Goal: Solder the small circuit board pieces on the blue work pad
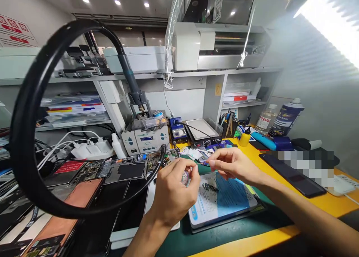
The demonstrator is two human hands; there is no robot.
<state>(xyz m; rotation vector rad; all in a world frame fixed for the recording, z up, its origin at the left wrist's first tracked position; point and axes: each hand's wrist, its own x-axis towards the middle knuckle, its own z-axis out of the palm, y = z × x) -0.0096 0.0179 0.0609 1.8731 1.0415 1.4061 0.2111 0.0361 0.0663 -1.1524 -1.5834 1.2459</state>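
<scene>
My left hand (178,187) is closed around a small round labelled spool (185,178), mostly hidden behind the fingers. Close by on the right, my right hand (231,162) has thumb and forefinger pinched together. Something thin and dark shows at those fingertips, too fine to name. Below both hands lies a flat white and blue pad (203,212) on a green mat (179,242). On the pad rests a small dark circuit board (209,187), touched by neither hand.
A black flexible hose (21,137) loops across the left from a rework station (146,141). Opened phones (75,197) crowd the left side. To the right are a dark phone (291,174), a yellow bottle (245,138) and a spray can (286,116). Shelves stand behind.
</scene>
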